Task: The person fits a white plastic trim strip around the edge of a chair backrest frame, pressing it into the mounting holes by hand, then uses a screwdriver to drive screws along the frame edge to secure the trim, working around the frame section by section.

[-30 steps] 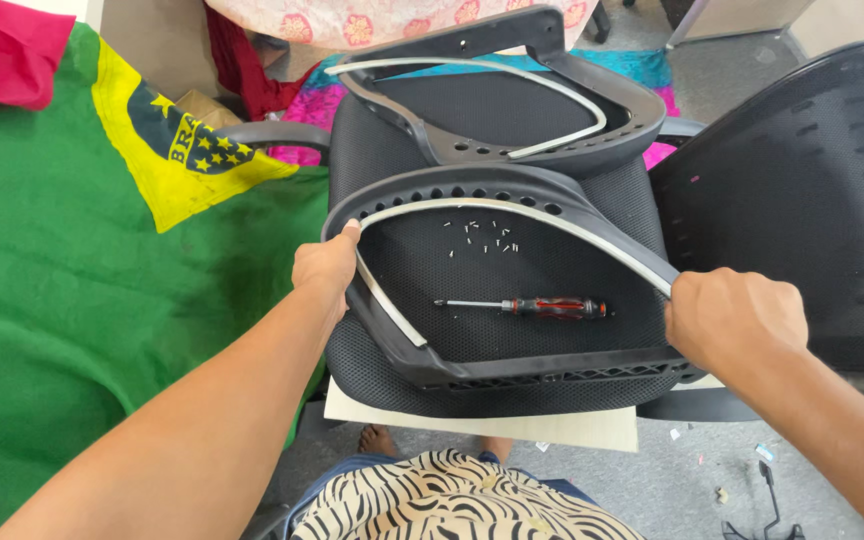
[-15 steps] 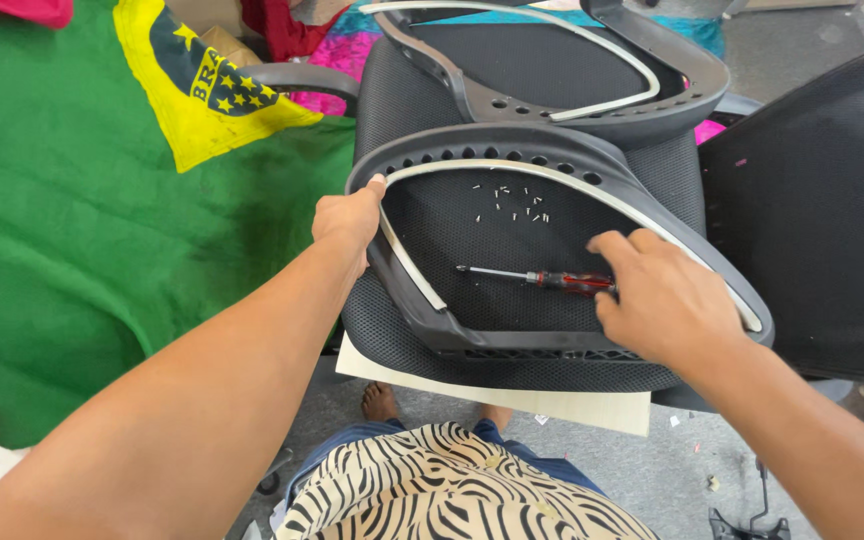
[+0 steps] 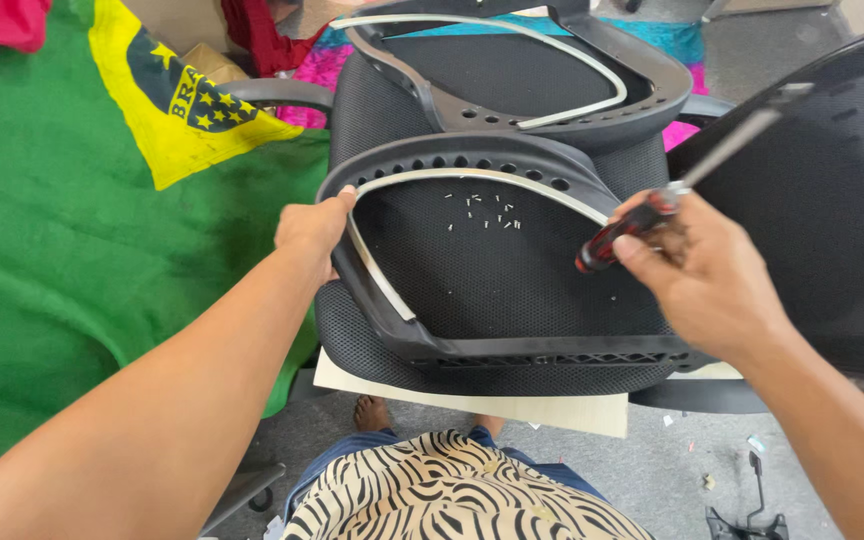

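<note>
Now my left hand (image 3: 314, 228) grips the left rim of the black mesh chair back (image 3: 512, 270) at frame centre, while my right hand (image 3: 707, 275) clutches a red-handled screwdriver (image 3: 652, 212), raised at right.

Two chair frames (image 3: 472, 165) (image 3: 552, 60), one screwdriver (image 3: 652, 215), two hands (image 3: 314, 228) (image 3: 712, 280).

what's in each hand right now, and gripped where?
Right hand: red-and-black-handled screwdriver, gripped by the handle, shaft pointing up-right. Left hand: black plastic mesh chair-back frame, gripped at its left rim.
</note>
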